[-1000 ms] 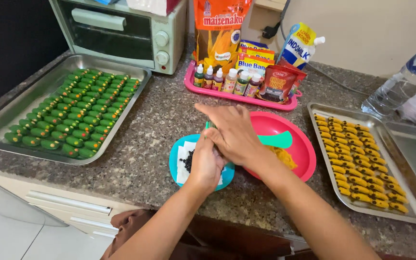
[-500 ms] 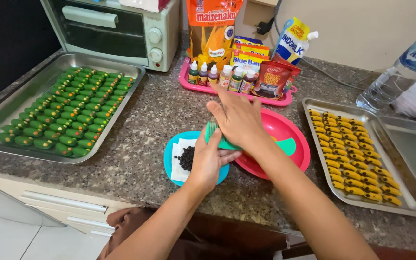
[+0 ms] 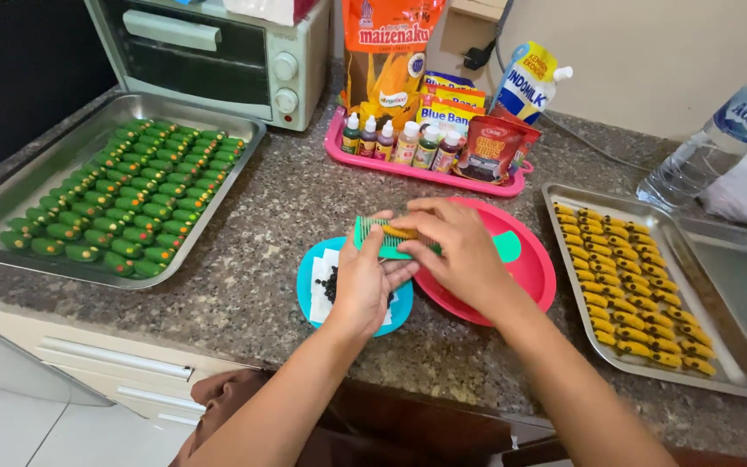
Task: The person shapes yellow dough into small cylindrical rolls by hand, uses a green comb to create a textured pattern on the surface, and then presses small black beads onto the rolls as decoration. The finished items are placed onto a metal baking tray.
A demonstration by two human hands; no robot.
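Right hand (image 3: 464, 251) fingers curled down, pressing a small yellow dough piece (image 3: 399, 232) onto a green comb (image 3: 391, 238). Left hand (image 3: 365, 281) pinches the comb's near edge, thumb on top, over a blue plate (image 3: 306, 285) of dark bits. Pink plate (image 3: 533, 268) under the right hand. Step looks like ridging dough; next move likely needs a steady roll along the teeth.

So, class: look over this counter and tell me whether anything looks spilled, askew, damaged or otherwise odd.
Nothing stands out. The green pieces sit in neat rows on the left tray, the yellow pieces in rows on the right tray. The left hand and right hand hold a green comb over the blue plate and pink plate. No spills show.
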